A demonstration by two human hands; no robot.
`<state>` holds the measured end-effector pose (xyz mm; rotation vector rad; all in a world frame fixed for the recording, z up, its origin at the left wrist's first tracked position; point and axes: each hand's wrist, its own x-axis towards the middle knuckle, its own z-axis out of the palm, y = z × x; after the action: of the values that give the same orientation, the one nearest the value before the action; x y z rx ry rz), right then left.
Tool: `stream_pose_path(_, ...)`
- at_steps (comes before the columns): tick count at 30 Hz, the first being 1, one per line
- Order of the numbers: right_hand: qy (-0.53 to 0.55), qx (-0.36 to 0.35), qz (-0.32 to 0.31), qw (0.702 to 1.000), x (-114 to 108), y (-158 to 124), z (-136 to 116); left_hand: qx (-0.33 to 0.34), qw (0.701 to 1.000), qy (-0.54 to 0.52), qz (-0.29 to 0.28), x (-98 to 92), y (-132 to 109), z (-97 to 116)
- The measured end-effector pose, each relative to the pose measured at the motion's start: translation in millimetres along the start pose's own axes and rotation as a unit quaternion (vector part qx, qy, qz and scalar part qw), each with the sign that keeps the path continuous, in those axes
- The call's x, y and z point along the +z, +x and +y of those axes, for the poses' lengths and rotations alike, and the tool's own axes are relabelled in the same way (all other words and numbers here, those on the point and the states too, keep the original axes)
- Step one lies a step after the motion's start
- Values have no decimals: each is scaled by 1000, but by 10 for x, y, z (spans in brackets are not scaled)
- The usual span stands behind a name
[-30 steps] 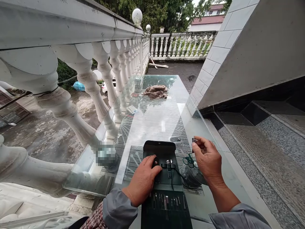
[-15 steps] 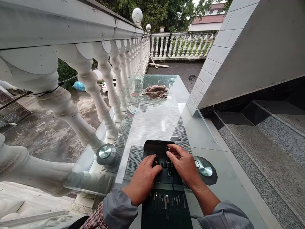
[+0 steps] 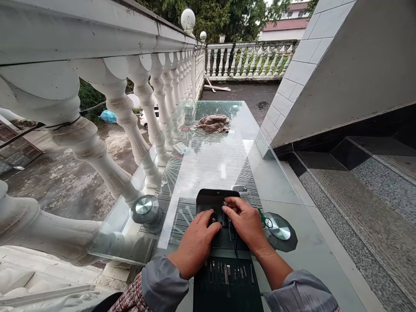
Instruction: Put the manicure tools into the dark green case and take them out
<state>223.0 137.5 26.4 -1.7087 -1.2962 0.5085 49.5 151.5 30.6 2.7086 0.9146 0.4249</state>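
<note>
A black manicure case (image 3: 227, 297) lies unfolded on the glass table, with several small metal tools (image 3: 226, 274) in a row on its near panel. My left hand (image 3: 198, 238) is closed on the left part of the case's middle, thumb and fingers around a dark piece with a shiny stud. Over the right side of the case, my right hand (image 3: 245, 221) pinches a small shiny metal tool, mostly hidden by the fingers. A strip with small holes (image 3: 232, 235) shows below that hand. Just right of it sits a green-handled loop (image 3: 267, 221), perhaps scissors.
The glass table (image 3: 276, 182) rests on faceted supports with round metal caps (image 3: 144, 206). A brown cloth (image 3: 212, 124), a small card (image 3: 180, 148) and a grey oval object (image 3: 240, 189) are farther off. White balusters (image 3: 125, 110) line the left; stone steps (image 3: 354, 195) rise right.
My right hand has shifted slightly left and down with the metal tool, toward the middle of the case. The green loop beside it shows more now. My left hand stays put.
</note>
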Motion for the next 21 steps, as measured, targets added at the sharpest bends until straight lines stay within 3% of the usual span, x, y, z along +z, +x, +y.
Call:
stream_pose_path(14,-7,24,-37,999,-40,10,-25,0,999,-11,31,57,-16,-20)
stream_pose_path(21,-115,-101,-61,986,-63,18,-2,1,999,-17,38,41,-7,-4)
